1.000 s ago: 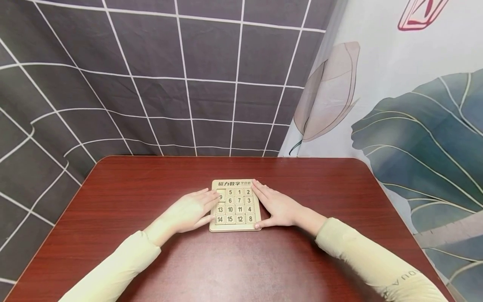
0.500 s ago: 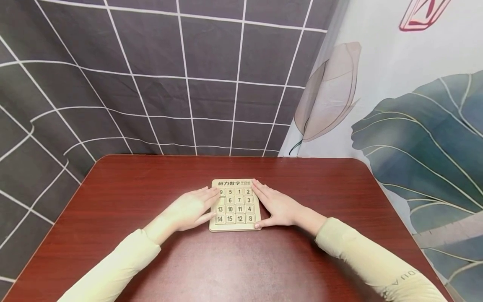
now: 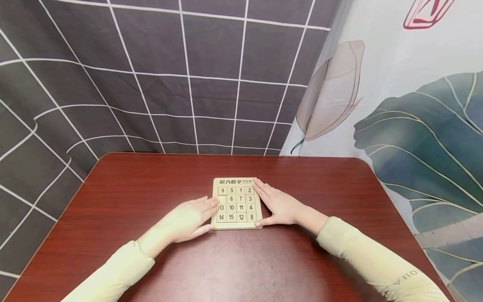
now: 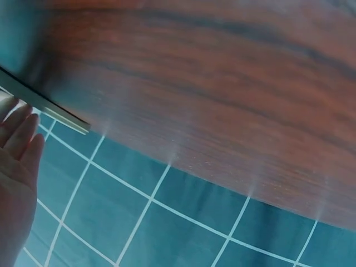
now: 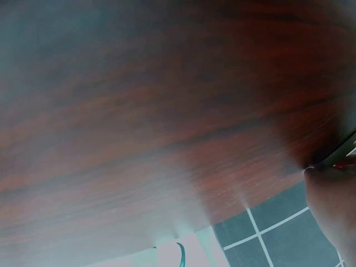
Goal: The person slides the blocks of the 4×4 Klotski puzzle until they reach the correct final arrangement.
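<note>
Head view, number puzzle (image 3: 237,227) between — left hand (image 3: 190,217) straight-fingered at tile 13 (image 3: 223,208), right hand (image 3: 281,206) unclenched, spread along right edge

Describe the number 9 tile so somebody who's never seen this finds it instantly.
On the dark red table, a pale board of numbered tiles lies between the left hand and right hand. Look at its top row, under the printed heading. Leftmost is the 9 tile, the only one directly above the empty slot.
</note>
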### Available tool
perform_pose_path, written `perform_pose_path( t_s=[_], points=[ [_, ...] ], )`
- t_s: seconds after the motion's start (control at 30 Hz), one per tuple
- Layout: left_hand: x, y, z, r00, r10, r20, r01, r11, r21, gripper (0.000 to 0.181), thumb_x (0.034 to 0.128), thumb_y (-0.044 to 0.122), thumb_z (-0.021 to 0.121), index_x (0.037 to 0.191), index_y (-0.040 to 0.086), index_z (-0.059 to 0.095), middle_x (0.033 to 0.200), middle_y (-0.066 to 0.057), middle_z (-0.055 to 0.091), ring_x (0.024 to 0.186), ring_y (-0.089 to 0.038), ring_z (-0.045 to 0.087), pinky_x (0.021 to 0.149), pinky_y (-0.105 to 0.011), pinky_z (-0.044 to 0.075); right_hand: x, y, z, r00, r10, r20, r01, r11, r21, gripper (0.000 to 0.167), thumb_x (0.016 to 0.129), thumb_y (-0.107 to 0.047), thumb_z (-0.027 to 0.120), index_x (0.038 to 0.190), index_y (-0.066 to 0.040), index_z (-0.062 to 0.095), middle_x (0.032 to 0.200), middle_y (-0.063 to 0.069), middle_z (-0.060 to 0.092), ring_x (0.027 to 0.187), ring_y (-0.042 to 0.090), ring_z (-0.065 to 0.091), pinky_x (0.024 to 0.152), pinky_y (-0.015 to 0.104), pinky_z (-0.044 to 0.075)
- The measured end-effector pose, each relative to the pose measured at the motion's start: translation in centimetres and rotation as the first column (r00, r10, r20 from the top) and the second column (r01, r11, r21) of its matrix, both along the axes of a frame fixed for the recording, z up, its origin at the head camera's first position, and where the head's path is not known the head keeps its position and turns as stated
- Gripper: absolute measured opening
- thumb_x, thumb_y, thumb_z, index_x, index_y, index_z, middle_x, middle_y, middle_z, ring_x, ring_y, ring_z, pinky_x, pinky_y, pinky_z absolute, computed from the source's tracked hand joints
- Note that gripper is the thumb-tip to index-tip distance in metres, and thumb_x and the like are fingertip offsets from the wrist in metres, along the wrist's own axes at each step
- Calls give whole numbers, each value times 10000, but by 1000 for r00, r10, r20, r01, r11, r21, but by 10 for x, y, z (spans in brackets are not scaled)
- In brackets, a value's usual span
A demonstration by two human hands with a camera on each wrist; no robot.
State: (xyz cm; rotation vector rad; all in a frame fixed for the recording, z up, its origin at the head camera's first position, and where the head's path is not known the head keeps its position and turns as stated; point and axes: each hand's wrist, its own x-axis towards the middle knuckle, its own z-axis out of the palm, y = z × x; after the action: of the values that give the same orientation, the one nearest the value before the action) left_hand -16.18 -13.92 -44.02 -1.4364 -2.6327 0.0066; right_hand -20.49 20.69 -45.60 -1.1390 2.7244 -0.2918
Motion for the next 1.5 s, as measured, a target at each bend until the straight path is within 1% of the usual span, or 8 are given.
perform_pose_path(
  t_s=[0.33,0.53,0.7,0.83,1.0,1.23,1.37,1.5],
  points=[
    [2,1,-2,997,-63,-50,64,998,24,563,1018,419,666,1382,-11,675,1455,-150,677,1384,-257,640,1197,-429,510,-1,0,-1,1000,0,0,0,1000,-12,1216,876,-665,747,1674,47,169,1781,224,102,1625,423,249,1307,560,334],
    [-5,3,-7,997,-26,-66,27,1000,6,576,1026,419,653,1402,-17,660,1486,-165,650,1400,-288,626,1207,-430,500,-1,0,-2,1000,5,0,-5,1000,-6,1213,883,-665,741,1675,49,162,1782,224,96,1625,420,250,1313,552,324],
    [-12,6,-5,1000,13,-23,-14,1000,-24,577,1036,382,628,1435,-35,627,1529,-180,611,1440,-301,590,1240,-425,466,0,0,-1,1000,3,0,-3,1000,-2,1214,880,-665,744,1675,48,165,1781,225,97,1627,418,249,1315,549,322],
    [-14,6,-3,1000,13,2,-13,999,-35,574,1039,376,619,1444,-30,621,1539,-179,602,1453,-297,576,1249,-422,453,0,0,-1,1000,6,-1,-6,1000,6,1211,884,-666,737,1675,50,162,1781,228,96,1630,412,241,1320,543,315],
    [-7,2,-2,998,-46,-30,45,999,-19,577,1035,402,640,1443,-5,630,1516,-157,628,1435,-273,595,1238,-423,468,1,-1,1,1000,9,-2,-9,1000,-5,1205,883,-651,747,1670,59,172,1776,240,107,1628,416,244,1317,548,318],
    [16,-5,0,985,-127,-115,132,991,32,600,985,417,721,1394,-18,662,1453,-163,674,1373,-258,649,1183,-427,525,1,-1,2,1000,6,-5,-6,1000,-3,1202,883,-655,744,1668,61,181,1776,237,113,1624,421,254,1312,548,327],
    [26,-5,-1,986,-132,-104,135,990,28,581,995,417,708,1387,-10,671,1447,-154,680,1372,-256,651,1178,-415,529,1,-1,2,1000,2,-4,-2,1000,-3,1203,882,-656,744,1669,58,180,1777,233,109,1625,419,255,1313,548,326],
    [28,-4,-3,989,-114,-90,116,993,17,578,1009,420,690,1395,-9,667,1455,-148,677,1379,-257,645,1178,-410,529,0,-1,1,1000,3,-2,-3,1000,-3,1203,883,-656,741,1668,61,179,1777,236,107,1625,422,251,1312,550,326]
  ],
)
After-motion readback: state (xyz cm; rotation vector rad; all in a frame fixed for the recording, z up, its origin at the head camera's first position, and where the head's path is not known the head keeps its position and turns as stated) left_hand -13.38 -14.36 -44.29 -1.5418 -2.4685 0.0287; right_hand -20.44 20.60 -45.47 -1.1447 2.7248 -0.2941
